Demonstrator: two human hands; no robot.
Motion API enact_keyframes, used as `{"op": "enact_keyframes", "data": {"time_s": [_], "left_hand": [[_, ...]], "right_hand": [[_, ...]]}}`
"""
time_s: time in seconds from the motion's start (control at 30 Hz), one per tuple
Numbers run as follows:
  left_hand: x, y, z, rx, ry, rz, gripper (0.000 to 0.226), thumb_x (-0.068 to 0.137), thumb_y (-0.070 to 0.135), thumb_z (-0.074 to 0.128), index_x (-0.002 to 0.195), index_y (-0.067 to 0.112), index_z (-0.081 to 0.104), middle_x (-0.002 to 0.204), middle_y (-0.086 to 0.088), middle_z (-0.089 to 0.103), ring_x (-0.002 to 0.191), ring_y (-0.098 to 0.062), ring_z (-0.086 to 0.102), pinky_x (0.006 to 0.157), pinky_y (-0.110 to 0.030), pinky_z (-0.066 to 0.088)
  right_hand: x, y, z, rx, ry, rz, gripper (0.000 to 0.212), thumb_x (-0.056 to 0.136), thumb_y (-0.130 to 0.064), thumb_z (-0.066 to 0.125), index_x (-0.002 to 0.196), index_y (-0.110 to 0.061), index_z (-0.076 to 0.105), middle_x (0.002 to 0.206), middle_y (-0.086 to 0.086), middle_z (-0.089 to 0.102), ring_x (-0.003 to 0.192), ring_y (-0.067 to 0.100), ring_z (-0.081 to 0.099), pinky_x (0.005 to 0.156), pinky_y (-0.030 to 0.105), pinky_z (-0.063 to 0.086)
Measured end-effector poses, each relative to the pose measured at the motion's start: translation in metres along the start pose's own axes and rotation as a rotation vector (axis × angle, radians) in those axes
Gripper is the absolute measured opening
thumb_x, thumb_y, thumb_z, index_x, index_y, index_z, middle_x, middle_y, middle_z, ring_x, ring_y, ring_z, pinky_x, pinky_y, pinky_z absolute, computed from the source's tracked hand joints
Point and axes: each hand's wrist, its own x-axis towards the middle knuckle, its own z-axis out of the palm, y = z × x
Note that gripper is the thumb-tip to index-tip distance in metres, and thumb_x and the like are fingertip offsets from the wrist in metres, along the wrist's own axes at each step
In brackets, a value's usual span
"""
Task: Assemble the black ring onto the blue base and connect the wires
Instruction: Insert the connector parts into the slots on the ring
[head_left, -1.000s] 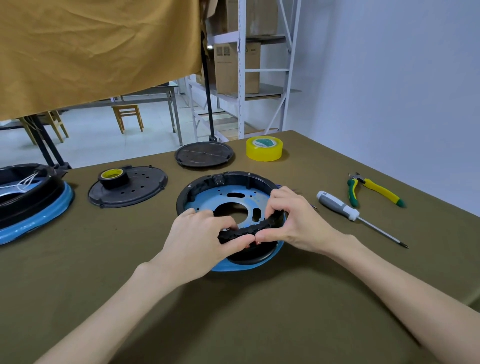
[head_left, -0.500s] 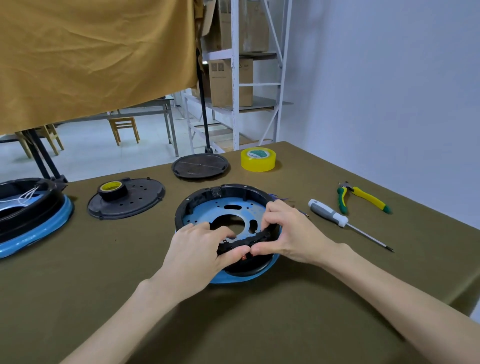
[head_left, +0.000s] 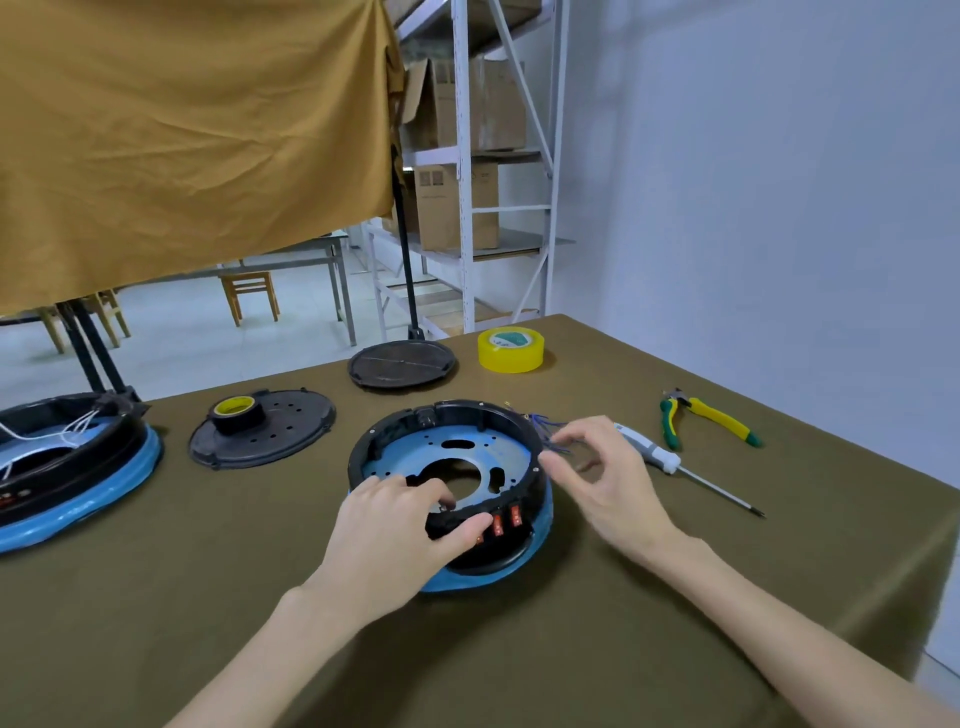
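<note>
Now the black ring (head_left: 462, 415) sits on the blue base (head_left: 415, 457) mid-desk (head_left: 519, 649). Left hand (head_left: 400, 535) grips the ring's near edge, thumb by the red switches (head_left: 506, 521). Right hand (head_left: 602, 478), fingers loosely spread, touches the wires (head_left: 543, 423) at the ring's right side.
</note>
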Motion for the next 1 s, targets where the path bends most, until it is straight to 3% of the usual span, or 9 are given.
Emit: {"op": "enact_keyframes", "data": {"time_s": [0.07,0.17,0.27,0.37,0.5,0.6,0.77,0.93,1.0], "left_hand": [[0.0,-0.002,-0.001,-0.011,-0.019,-0.028,0.071,0.083,0.09,0.023,0.096,0.04,0.072,0.062,0.019,0.04,0.064,-0.005,0.042,0.065,-0.022,0.032],[0.001,-0.001,-0.002,-0.055,-0.029,-0.016,0.069,0.084,0.089,0.025,0.097,0.04,0.072,0.065,0.019,0.047,0.065,-0.003,0.044,0.071,-0.023,0.034],[0.002,-0.005,-0.003,-0.092,-0.046,0.015,0.068,0.084,0.088,0.026,0.097,0.04,0.072,0.071,0.021,0.053,0.066,0.0,0.047,0.073,-0.02,0.034],[0.002,-0.005,-0.003,-0.095,-0.042,0.028,0.067,0.086,0.087,0.026,0.09,0.039,0.072,0.07,0.022,0.055,0.065,0.004,0.045,0.071,-0.016,0.03],[0.001,-0.006,-0.003,-0.079,-0.075,0.014,0.072,0.084,0.089,0.021,0.092,0.039,0.072,0.072,0.021,0.057,0.068,0.003,0.045,0.072,-0.02,0.032],[0.003,-0.005,-0.004,-0.074,-0.111,0.004,0.079,0.079,0.093,0.015,0.099,0.04,0.071,0.074,0.019,0.058,0.071,-0.001,0.051,0.067,-0.018,0.034],[0.005,0.001,-0.005,-0.046,-0.172,0.031,0.087,0.075,0.094,0.007,0.106,0.039,0.068,0.08,0.015,0.067,0.076,-0.004,0.061,0.067,-0.019,0.047],[0.008,0.0,-0.017,-0.206,-0.242,-0.016,0.069,0.084,0.087,0.017,0.097,0.041,0.066,0.074,0.02,0.063,0.069,0.004,0.058,0.056,-0.015,0.032],[0.009,-0.001,-0.021,-0.348,-0.254,-0.057,0.057,0.091,0.078,0.026,0.09,0.037,0.065,0.075,0.018,0.063,0.071,0.002,0.059,0.056,-0.018,0.037]], "right_hand": [[0.01,0.014,-0.004,-0.248,0.094,0.107,0.011,0.096,-0.026,0.069,0.106,-0.024,0.066,0.107,-0.007,0.061,0.105,0.014,0.06,0.086,0.036,0.052],[0.026,0.032,-0.002,-0.809,-0.177,0.285,0.029,0.102,-0.028,0.056,0.125,-0.011,0.059,0.125,0.01,0.055,0.119,0.028,0.054,0.096,0.037,0.045],[0.036,0.035,0.005,-0.979,-0.294,0.324,0.023,0.106,-0.022,0.046,0.118,-0.006,0.059,0.126,0.015,0.055,0.122,0.031,0.053,0.093,0.037,0.046],[0.045,0.038,0.004,-0.934,-0.269,0.359,0.012,0.105,-0.011,0.051,0.106,-0.005,0.062,0.118,0.015,0.058,0.112,0.031,0.058,0.074,0.034,0.044],[0.042,0.037,-0.005,-0.809,-0.136,0.393,0.018,0.105,-0.018,0.052,0.104,-0.007,0.065,0.112,0.013,0.064,0.1,0.033,0.063,0.076,0.037,0.049],[0.036,0.028,-0.018,-0.715,0.089,0.365,0.014,0.102,-0.022,0.056,0.103,-0.014,0.068,0.101,0.006,0.068,0.092,0.032,0.065,0.067,0.034,0.041],[0.044,0.014,-0.036,-0.446,0.268,0.37,0.009,0.101,-0.023,0.058,0.097,-0.021,0.066,0.088,-0.005,0.069,0.079,0.021,0.061,0.066,0.033,0.041],[0.049,-0.006,-0.03,-0.04,0.31,0.349,0.011,0.101,-0.017,0.059,0.092,-0.021,0.063,0.067,-0.001,0.066,0.062,0.019,0.062,0.064,0.038,0.052],[0.049,-0.015,-0.024,0.122,0.323,0.327,0.011,0.102,-0.013,0.059,0.093,-0.018,0.063,0.068,0.004,0.069,0.061,0.021,0.065,0.058,0.029,0.051]]}}
